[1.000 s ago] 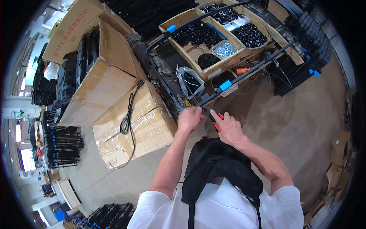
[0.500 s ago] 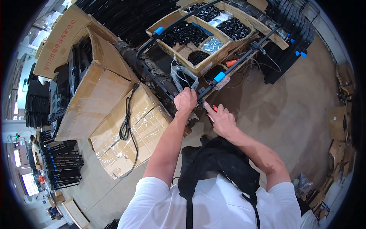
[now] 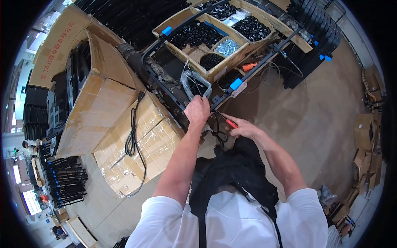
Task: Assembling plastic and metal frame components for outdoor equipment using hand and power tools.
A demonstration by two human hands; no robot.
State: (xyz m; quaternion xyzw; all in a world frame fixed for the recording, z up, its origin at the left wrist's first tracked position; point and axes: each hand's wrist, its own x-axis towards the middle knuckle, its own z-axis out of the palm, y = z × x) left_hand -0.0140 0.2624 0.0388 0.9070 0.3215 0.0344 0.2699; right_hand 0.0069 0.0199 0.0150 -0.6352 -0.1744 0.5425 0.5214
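Observation:
My left hand [image 3: 197,110] is closed at the near corner of a black tubular frame [image 3: 162,88], with a thin dark strand [image 3: 194,78] rising from its fingers. Whether that strand is a tie or a cord I cannot make out. My right hand [image 3: 247,128] grips red-handled pliers [image 3: 232,123], their dark tip pointing at the frame's corner just right of my left hand. Black cable [image 3: 219,133] hangs in a loop below that corner. Beyond my left hand lies a clear plastic bag [image 3: 185,84] with dark contents.
Past the frame stands a divided cardboard box [image 3: 216,72] of black parts and silver screws [image 3: 227,47]. On the left are an open carton [image 3: 93,101] and a taped carton [image 3: 120,153] with a coiled cable [image 3: 131,142] on top. An orange tool [image 3: 249,66] lies beside the box.
My right hand has lowered slightly, and the pliers' handles are now closer together. More of the hanging cable shows under the frame's corner. My left hand keeps its grip.

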